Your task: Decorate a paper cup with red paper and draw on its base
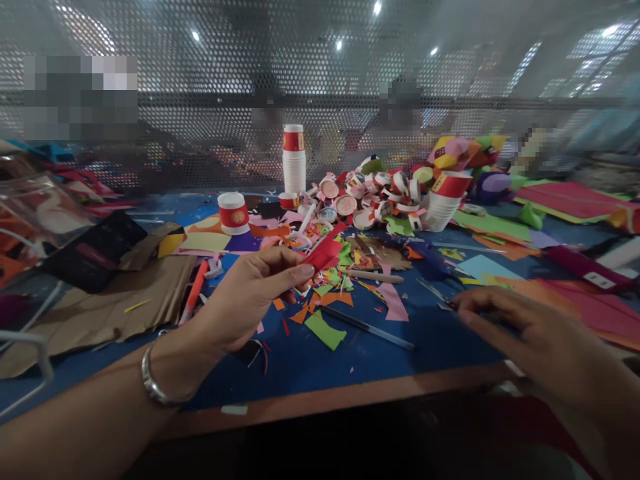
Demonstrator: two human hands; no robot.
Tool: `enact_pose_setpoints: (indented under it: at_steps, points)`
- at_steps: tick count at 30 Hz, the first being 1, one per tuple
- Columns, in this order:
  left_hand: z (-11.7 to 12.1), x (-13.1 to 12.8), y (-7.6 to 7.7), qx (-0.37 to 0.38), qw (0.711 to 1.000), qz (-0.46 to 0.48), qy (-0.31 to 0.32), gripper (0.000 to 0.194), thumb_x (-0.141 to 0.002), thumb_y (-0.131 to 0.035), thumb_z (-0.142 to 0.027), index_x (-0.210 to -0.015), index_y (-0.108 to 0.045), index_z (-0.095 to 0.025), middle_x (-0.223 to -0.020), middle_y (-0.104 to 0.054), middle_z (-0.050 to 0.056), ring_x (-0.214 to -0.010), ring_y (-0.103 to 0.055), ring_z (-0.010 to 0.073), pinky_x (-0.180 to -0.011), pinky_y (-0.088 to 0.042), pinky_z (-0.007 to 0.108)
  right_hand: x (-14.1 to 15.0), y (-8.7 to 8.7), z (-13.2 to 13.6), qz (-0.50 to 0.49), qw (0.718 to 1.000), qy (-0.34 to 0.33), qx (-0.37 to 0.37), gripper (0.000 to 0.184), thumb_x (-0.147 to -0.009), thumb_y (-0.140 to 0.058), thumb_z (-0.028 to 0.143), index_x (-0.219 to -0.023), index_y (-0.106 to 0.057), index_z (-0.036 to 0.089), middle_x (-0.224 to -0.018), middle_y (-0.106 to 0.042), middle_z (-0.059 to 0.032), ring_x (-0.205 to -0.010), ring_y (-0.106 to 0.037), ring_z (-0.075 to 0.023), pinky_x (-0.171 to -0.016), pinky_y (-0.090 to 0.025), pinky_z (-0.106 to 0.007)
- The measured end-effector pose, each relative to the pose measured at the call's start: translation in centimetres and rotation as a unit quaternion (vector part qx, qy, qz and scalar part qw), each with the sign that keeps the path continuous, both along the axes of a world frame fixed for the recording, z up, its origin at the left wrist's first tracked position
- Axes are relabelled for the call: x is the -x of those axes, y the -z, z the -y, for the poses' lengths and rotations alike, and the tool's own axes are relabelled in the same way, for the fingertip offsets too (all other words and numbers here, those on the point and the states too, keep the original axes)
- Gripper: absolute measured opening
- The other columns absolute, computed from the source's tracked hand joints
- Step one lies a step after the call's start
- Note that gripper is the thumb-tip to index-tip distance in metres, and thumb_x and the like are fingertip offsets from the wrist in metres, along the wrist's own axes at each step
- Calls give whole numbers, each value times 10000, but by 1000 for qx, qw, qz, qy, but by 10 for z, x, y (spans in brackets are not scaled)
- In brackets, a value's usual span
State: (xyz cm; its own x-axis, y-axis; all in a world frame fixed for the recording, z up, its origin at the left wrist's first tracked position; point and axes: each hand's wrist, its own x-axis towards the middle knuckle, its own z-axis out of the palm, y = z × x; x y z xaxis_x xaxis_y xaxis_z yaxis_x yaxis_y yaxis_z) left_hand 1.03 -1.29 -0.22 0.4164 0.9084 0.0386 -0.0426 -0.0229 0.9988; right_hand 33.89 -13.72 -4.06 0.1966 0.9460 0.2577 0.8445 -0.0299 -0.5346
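Between the thumb and fingers of my left hand [273,280] is a folded strip of red paper [327,248], lifted above a heap of cut paper scraps. A silver bangle circles my left wrist. My right hand [525,333] is at the right side of the table, its fingers bent round the near end of a pair of scissors [434,291]. The blades point left and away from me; the handles are hidden by my fingers. Below and between my hands lie a clear pen [370,328] and a green paper scrap [326,331].
A red-and-white paper cup [233,213] stands back left, near a tall cup stack [294,167]. Several cut cup pieces [346,205] form a pile beside a tilted cup stack [445,200]. Cardboard [100,313] covers the left side; coloured sheets [575,200] lie right. Perforated mesh [210,113] rises behind.
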Motion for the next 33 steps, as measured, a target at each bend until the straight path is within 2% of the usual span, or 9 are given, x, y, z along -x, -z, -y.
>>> enact_pose_setpoints:
  at_steps: [3,6,9,12,15,17,20,25,33]
  points:
    - [0,-1,1,10,1000,6,0,166,-778,-846,-296,-756,-725,-186,-740,-627,-27,-641,-536,81,-582,-445,212,8,-9,0,-98,995,-17,-1,203,-928,-606,437,-841,-671,266,-986,-732,-116,-937,-690,-283,-820,-541,-402]
    - [-1,-1,1,22,1000,11,-7,181,-768,-848,-296,-744,-709,-183,-725,-619,-30,-612,-524,82,-575,-436,226,18,-17,-11,-168,985,-44,23,341,-955,-568,516,-776,-636,233,-824,-686,-92,-643,-601,-193,-572,-484,-326]
    - [-1,-1,-1,27,999,24,-19,190,-765,-850,-287,-738,-694,-182,-717,-610,-35,-616,-518,78,-582,-428,218,31,-21,-32,-207,977,-52,9,276,-969,-570,490,-886,-601,228,-648,-550,7,-509,-456,-133,-461,-353,-276]
    - [-2,1,-1,29,998,44,-33,193,-770,-850,-272,-727,-688,-176,-720,-608,-40,-641,-514,68,-603,-422,198,47,-23,-56,-214,972,-93,-3,311,-935,-628,521,-1036,-550,238,-608,-534,58,-483,-466,-124,-458,-368,-254]
    - [-4,2,0,33,996,67,-53,182,-767,-856,-266,-729,-704,-175,-720,-624,-42,-620,-497,55,-586,-397,187,62,-27,-76,-233,962,-143,25,478,-870,-728,534,-1181,-534,226,-890,-752,-42,-796,-717,-211,-692,-563,-319]
    - [-7,3,1,39,993,83,-68,163,-764,-860,-262,-749,-722,-177,-708,-637,-42,-599,-490,51,-571,-383,185,71,-31,-86,-229,958,-167,34,482,-887,-710,544,-1211,-566,216,-1058,-768,-88,-962,-730,-244,-817,-578,-357]
    - [-10,5,2,44,990,99,-85,155,-763,-865,-271,-781,-740,-182,-704,-642,-46,-578,-484,45,-551,-371,179,82,-37,-96,-219,949,-213,73,516,-913,-672,571,-1274,-588,212,-1013,-755,-65,-918,-712,-224,-746,-561,-326]
    - [-11,5,3,54,987,119,-94,173,-740,-884,-274,-772,-744,-178,-696,-640,-53,-567,-486,32,-541,-374,155,97,-42,-104,-304,898,-294,119,467,-956,-626,551,-1254,-589,193,-724,-572,50,-510,-414,-64,-445,-314,-205]
    - [-6,-2,4,60,993,70,-69,123,-751,-880,-249,-758,-777,-184,-732,-689,-39,-669,-563,40,-627,-423,152,99,-38,-109,-385,838,-344,175,438,-968,-625,550,-1198,-575,180,-592,-248,115,-474,-183,-47,-413,-111,-206]
